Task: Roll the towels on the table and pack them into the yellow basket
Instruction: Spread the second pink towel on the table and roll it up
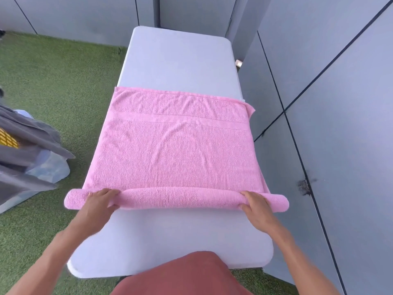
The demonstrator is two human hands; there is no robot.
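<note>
On the long white plastic worktop (178, 60), a pink terry towel (176, 143) is lying flat, its near edge rolled; left hand (101, 200) and right hand (256, 206) are each gripping that roll.

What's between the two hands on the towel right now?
In the head view, only the rolled part of the pink towel spans from the left hand to the right hand; both hands grip it.

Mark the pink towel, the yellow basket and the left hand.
pink towel (176, 150): head view, flat unrolled middle.
yellow basket (8, 138): head view, yellow lattice showing under grey cloth.
left hand (102, 200): head view, back of hand on the roll.
</note>
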